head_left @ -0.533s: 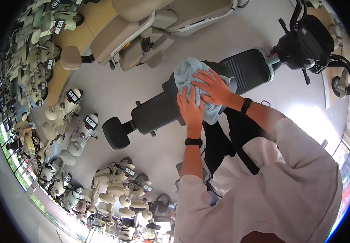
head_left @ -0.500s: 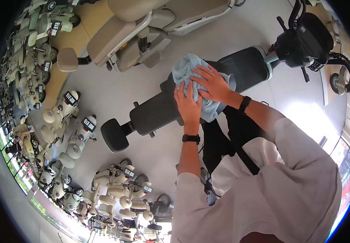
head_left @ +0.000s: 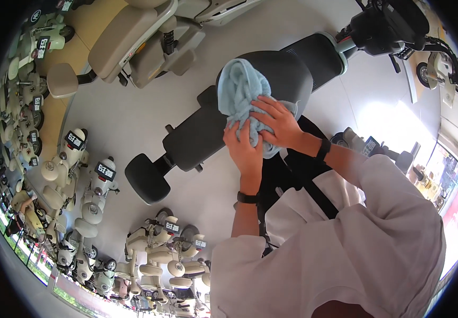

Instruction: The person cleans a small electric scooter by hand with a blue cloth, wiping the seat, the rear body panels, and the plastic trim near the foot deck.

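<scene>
A light blue towel (head_left: 244,95) lies bunched over the left and near part of the wide dark grey front seat (head_left: 292,71) of an electric scooter. My left hand (head_left: 245,151) presses into its near edge, fingers bent into the folds. Beside it, my right hand (head_left: 279,126) grips the same towel, fingers a little apart and sunk into the fabric. The thumbs of both hands come close together. Left of the towel runs the dark rear seat (head_left: 194,139), ending in a padded backrest (head_left: 147,178). Under the towel the seat surface is hidden.
The scooter's black handlebar and front panel (head_left: 385,26) rise at the far right, beyond the ribbed footboard (head_left: 321,58). A beige scooter (head_left: 131,40) stands across the far side. Several more scooters (head_left: 94,191) crowd the left and lower left. Grey floor (head_left: 133,114) lies between them.
The view has shifted, and the scooter sits higher in it. Both hands and the towel are now nearer the seat's close edge, with more of the front seat's top uncovered.
</scene>
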The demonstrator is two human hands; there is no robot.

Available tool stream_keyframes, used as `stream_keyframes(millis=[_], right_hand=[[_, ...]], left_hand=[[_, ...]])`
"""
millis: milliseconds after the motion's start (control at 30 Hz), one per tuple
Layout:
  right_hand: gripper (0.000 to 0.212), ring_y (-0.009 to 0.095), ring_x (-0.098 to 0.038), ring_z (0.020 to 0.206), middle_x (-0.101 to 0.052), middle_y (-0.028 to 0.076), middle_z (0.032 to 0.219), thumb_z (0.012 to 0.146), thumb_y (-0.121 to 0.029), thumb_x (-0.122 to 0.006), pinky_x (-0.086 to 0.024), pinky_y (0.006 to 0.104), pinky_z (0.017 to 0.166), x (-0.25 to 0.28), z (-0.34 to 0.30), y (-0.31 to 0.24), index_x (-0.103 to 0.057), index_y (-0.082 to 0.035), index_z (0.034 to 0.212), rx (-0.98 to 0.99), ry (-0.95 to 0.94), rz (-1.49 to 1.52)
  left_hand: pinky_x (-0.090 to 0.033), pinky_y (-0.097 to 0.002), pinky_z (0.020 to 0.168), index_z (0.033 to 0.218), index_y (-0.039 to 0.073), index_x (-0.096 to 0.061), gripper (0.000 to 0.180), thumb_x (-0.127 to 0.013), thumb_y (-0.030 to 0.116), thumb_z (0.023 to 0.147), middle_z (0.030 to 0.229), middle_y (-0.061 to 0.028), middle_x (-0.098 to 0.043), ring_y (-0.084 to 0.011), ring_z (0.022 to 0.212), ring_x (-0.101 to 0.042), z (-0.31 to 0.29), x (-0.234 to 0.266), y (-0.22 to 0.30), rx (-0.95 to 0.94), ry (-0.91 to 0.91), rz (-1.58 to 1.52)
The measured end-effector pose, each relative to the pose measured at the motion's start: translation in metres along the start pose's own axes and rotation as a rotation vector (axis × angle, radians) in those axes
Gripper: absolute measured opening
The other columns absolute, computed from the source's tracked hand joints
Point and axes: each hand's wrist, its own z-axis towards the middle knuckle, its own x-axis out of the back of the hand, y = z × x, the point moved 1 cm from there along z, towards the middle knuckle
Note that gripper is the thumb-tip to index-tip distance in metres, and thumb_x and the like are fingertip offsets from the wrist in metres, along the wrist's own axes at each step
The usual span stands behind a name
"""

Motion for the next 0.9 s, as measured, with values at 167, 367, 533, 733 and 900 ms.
stream_keyframes(millis=[167, 367, 533, 733, 900], right_hand=[[0.041, 0.028, -0.046, 0.131, -0.052, 0.009, 0.135, 0.077, -0.026, -0.069, -0.044, 0.0421, 0.104, -0.018, 0.072, 0.012, -0.063, -0.011, 0.115, 0.243, -0.013, 0.015], [0.034, 0.033, -0.05, 0.124, -0.056, 0.013, 0.129, 0.078, -0.017, -0.068, -0.047, 0.0412, 0.098, 0.014, 0.069, 0.079, -0.062, -0.002, 0.108, -0.132, 0.244, -0.068], [0.038, 0.037, -0.047, 0.127, -0.056, 0.013, 0.129, 0.074, -0.008, -0.066, -0.043, 0.044, 0.103, 0.03, 0.004, 0.055, -0.062, 0.0, 0.11, -0.19, 0.351, -0.193], [0.045, 0.033, -0.045, 0.13, -0.052, 0.011, 0.135, 0.069, -0.013, -0.07, -0.043, 0.0449, 0.104, -0.006, -0.023, -0.003, -0.063, -0.006, 0.113, -0.089, 0.119, -0.009], [0.043, 0.03, -0.046, 0.13, -0.054, 0.009, 0.133, 0.071, -0.016, -0.07, -0.047, 0.0423, 0.101, -0.011, 0.051, 0.01, -0.063, -0.009, 0.113, 0.047, 0.045, 0.055]], left_hand=[[-0.044, -0.0457, 0.095, 0.121, 0.009, -0.059, 0.039, -0.067, 0.008, 0.082, 0.121, -0.0172, -0.052, -0.0362, 0.114, -0.05, 0.037, -0.011, -0.033, 0.22, 0.116, -0.189], [-0.044, -0.0443, 0.093, 0.117, 0.009, -0.06, 0.041, -0.07, 0.007, 0.077, 0.117, -0.0154, -0.054, -0.037, 0.108, -0.051, 0.131, -0.053, 0.027, -0.052, -0.021, -0.144], [-0.047, -0.0436, 0.09, 0.113, 0.011, -0.062, 0.044, -0.074, 0.007, 0.071, 0.117, -0.0116, -0.055, -0.0359, 0.108, -0.051, 0.089, -0.048, 0.046, -0.156, -0.132, -0.211], [-0.044, -0.0454, 0.098, 0.121, 0.011, -0.061, 0.049, -0.073, 0.006, 0.074, 0.124, -0.0132, -0.052, -0.0359, 0.119, -0.049, -0.011, -0.007, 0.0, -0.069, -0.057, -0.148], [-0.041, -0.0489, 0.098, 0.124, 0.007, -0.058, 0.04, -0.065, 0.007, 0.085, 0.126, -0.0176, -0.05, -0.0388, 0.117, -0.049, 0.029, -0.017, -0.008, 0.192, 0.19, -0.251]])
